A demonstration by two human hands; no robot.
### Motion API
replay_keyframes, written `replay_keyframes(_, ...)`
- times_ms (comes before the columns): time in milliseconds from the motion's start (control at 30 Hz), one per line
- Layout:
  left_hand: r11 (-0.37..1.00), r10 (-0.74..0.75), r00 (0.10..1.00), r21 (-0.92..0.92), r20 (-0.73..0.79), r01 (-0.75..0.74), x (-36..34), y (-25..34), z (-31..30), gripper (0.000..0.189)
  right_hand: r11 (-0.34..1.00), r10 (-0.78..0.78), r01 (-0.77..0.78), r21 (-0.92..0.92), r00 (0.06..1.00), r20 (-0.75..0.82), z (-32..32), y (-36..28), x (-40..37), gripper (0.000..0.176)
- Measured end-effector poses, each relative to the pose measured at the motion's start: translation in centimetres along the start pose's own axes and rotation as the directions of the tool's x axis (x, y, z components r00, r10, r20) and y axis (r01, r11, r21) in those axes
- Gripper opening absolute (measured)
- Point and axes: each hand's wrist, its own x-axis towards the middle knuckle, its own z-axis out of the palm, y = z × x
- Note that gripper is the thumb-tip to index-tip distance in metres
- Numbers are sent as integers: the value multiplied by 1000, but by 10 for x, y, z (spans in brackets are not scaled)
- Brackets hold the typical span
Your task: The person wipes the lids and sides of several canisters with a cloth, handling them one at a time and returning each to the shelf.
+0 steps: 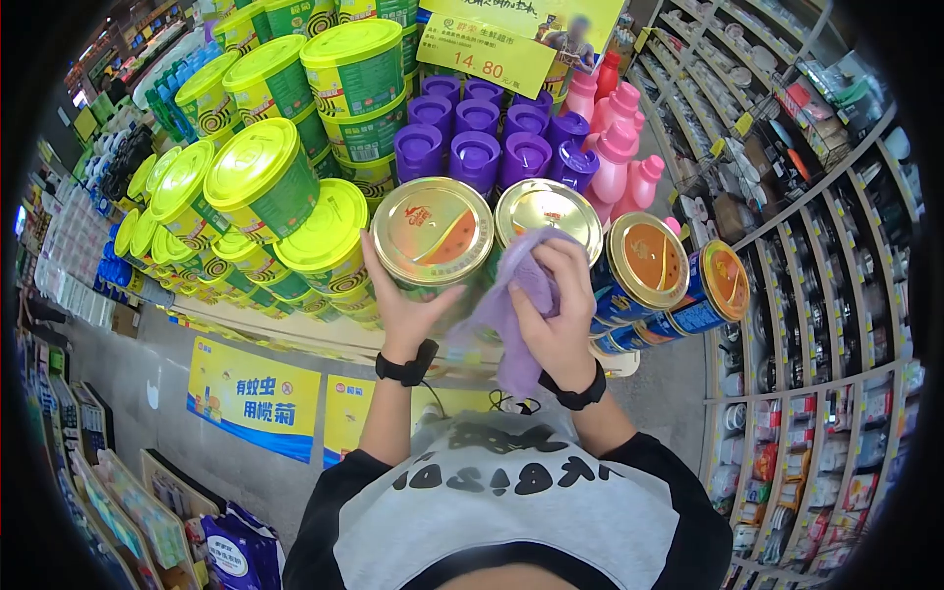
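Gripping hand: the left hand is wrapped round the wall of the gold-lidded tin, thumb on the near flank and fingers curled about the far side; the tin is held with its lid turned toward the camera.
Landmark: the gold-lidded tin is taken as reference for every place below.
Cloth hand: the right hand is found just right of the landmark, fingers closed on a purple cloth that is bunched in the fist and trails down toward the wrist.
Cloth contact: the cloth's upper fold is pressed on the rim of the second tin, which stands touching the landmark on its right.
Key relation: the second tin's lid lies just beyond the right fingertips; its long axis is tilted toward the viewer, parallel to the landmark's. The right hand is the nearer one.
Surroundings: orange-lidded tins are stacked further right, green tubs to the left, purple bottles behind, pink bottles behind and right.
Not determined: whether the second tin is lifted or resting cannot be told.
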Motion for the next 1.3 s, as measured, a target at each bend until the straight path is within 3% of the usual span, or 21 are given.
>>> replay_keyframes(100,990,-111,994,-89,-11,110,2,-1,4,136,991,-120,119,58,993,16,23,-20,24,38)
replay_keyframes(133,995,-71,997,-65,-2,71,1,-7,2,136,983,-173,171,74,985,19,35,-22,33,37)
replay_keyframes(233,1000,19,1000,21,23,-20,1,-18,-3,130,985,-152,159,-68,983,105,70,-22,58,33)
replay_keyframes(333,993,63,998,101,2,-63,4,-27,-3,121,950,-14,114,-292,946,323,90,-15,65,35)
replay_keyframes(467,947,153,988,283,25,-154,3,-31,-7,111,846,-90,297,-443,897,432,86,-33,54,36)
replay_keyframes(533,999,28,999,42,-17,-28,5,-37,-4,103,909,-111,290,-298,859,500,82,-31,53,37)
replay_keyframes(633,884,-275,961,-398,-22,244,4,-27,5,102,923,-208,342,-179,830,517,78,-24,39,38)
replay_keyframes(700,817,-327,944,-487,53,310,6,-15,1,104,933,-252,340,-116,848,466,73,-27,27,42)
replay_keyframes(733,956,-185,983,-230,3,181,5,-14,0,107,940,-230,320,-121,853,469,69,-31,24,42)
replay_keyframes(767,998,-32,999,49,-5,32,4,-13,-2,110,946,-208,299,-127,857,471,63,-35,21,41)
replay_keyframes(800,939,119,992,322,30,-122,4,-13,-5,112,951,-185,278,-132,861,473,58,-36,20,40)
replay_keyframes(867,916,151,981,357,117,-184,4,-30,-11,116,976,-126,192,-104,885,449,50,-30,24,39)
replay_keyframes(1033,952,122,992,283,1,-118,7,-7,-4,119,963,-130,174,-205,968,214,57,-28,56,36)
replay_keyframes(1133,957,132,991,259,12,-131,9,-7,-7,116,889,-144,256,-380,944,298,78,-19,43,36)
replay_keyframes(1233,948,153,988,282,15,-151,9,-8,-7,113,908,-135,232,-348,950,281,73,-26,27,40)
replay_keyframes(1300,968,75,997,239,31,-80,9,-2,-8,117,922,-136,221,-317,953,270,68,-27,15,42)
